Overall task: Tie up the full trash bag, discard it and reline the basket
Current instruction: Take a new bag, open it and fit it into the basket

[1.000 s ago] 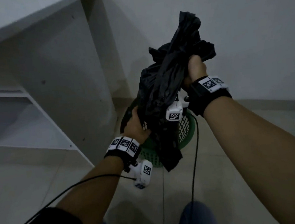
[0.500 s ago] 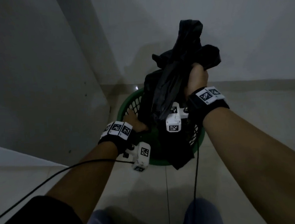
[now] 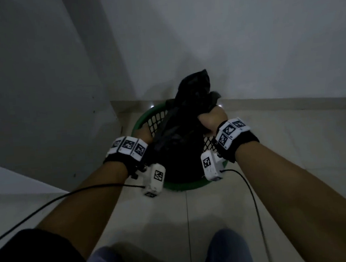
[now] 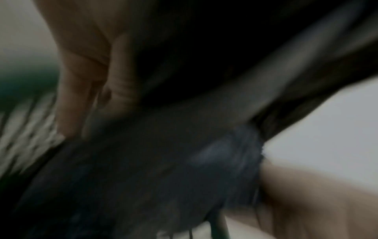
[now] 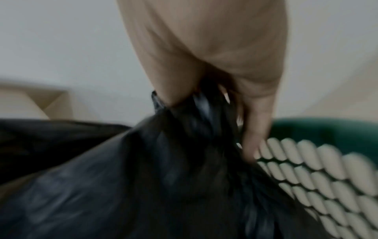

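Head view: green mesh basket (image 3: 144, 120) on the tiled floor (image 3: 294, 141) in a wall corner. Black trash bag (image 3: 180, 134) sits inside it, gathered top sticking up. Right hand (image 3: 212, 120) clenched round the bunched neck. Left hand (image 3: 145, 134) low at the basket's left rim against the bag; grip unreadable.

Left wrist view: blurred; fingers (image 4: 122, 77) lie against dark plastic, hold unclear.

Right wrist view: fingers (image 5: 255, 122) wrapped round the bag's neck beside the mesh wall.
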A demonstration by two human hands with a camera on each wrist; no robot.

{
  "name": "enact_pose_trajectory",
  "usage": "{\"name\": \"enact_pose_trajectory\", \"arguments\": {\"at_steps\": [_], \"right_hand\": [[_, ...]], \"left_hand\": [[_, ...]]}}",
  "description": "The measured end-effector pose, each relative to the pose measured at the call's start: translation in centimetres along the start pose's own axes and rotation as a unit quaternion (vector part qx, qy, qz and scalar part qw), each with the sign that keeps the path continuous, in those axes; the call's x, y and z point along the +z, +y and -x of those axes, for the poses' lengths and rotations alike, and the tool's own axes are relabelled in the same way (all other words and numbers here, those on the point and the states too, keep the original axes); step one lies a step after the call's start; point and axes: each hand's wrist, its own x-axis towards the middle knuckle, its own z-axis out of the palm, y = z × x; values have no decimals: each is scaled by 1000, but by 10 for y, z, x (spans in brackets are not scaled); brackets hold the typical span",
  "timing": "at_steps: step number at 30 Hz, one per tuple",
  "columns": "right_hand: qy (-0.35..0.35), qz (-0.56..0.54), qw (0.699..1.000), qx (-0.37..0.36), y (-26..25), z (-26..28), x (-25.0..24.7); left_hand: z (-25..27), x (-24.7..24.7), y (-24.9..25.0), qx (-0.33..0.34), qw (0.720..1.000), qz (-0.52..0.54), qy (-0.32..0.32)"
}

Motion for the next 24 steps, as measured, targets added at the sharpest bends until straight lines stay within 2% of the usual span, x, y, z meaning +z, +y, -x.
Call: {"name": "enact_pose_trajectory", "arguments": {"at_steps": [2,4,6,7,9,11,12,13,14,15,16,17,18,19,20,21,22,23,24], "right_hand": [[-50,-32,998,22,2,11,-2],[-86,-122,989,17,0,21,3],[-116,-152,982,-9,-3,39,7],[-133,-153,979,-28,-2,45,9],[-147,-130,980,-40,7,57,5],[-70,-105,991,-42,21,60,-7],[2,-83,996,-38,33,54,-19],[77,-49,995,-33,41,53,-30],[121,-10,992,-25,51,52,-39],[124,-10,992,1,56,58,-44],[86,-46,995,14,57,64,-45],[14,-80,997,14,55,77,-43],[-49,-100,994,8,52,84,-37],[-98,-124,987,-2,48,89,-30],[-111,-137,984,-15,45,93,-24],[-104,-154,982,-37,42,96,-19],[-70,-161,983,-48,44,92,-17],[-36,-164,984,-54,49,91,-18],[11,-152,987,-48,58,83,-21]], "left_hand": [[18,-22,10,38,997,67,12],[46,-29,25,66,982,175,-36],[68,-28,35,68,949,294,-92],[81,-26,40,71,939,312,-124],[93,-14,34,92,952,259,-131],[93,-9,16,57,976,210,6],[87,-10,2,27,972,218,78],[87,-13,-11,-6,965,232,124],[87,-17,-22,-35,959,240,148],[88,-18,-32,-58,955,248,150],[91,-17,-39,-67,953,258,147],[101,-15,-38,-67,949,278,132],[109,-10,-36,-56,950,295,87],[119,-4,-27,-37,956,291,11],[129,0,-18,-10,958,275,-79],[135,4,-10,15,958,248,-146],[139,5,-5,33,957,228,-174],[138,2,-7,37,963,220,-153],[138,-1,-11,31,968,230,-99]]}}
